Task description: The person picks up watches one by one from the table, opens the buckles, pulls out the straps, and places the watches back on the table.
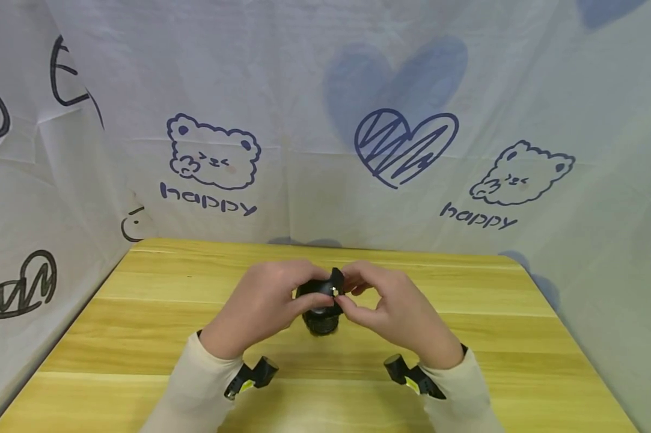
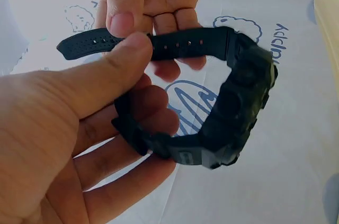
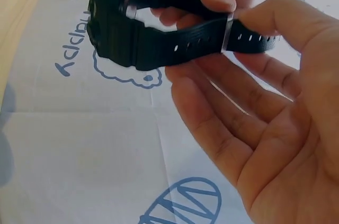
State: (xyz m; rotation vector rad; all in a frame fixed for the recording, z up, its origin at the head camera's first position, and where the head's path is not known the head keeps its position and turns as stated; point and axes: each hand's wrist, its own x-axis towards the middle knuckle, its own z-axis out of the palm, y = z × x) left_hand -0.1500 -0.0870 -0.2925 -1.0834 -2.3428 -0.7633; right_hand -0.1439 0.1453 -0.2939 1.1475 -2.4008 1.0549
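A black wristwatch point(image 1: 321, 325) is held above the table between both hands, its case facing down toward the near side in the head view. In the right wrist view the holed strap point(image 3: 180, 46) passes through a metal buckle point(image 3: 228, 32), so the band forms a loop. My left hand point(image 1: 273, 294) pinches the band near the buckle, thumb on top and fingers beneath. Opposite it, my right hand point(image 1: 392, 304) pinches the strap's free end between thumb and fingers. The watch case point(image 2: 243, 102) hangs away from the fingers in the left wrist view.
Beneath the hands lies a wood-grain table point(image 1: 141, 337). A white cloth point(image 1: 303, 90) with drawn bears and hearts hangs behind it and along the sides. Each wrist carries a small black camera mount, such as the left one point(image 1: 255, 374).
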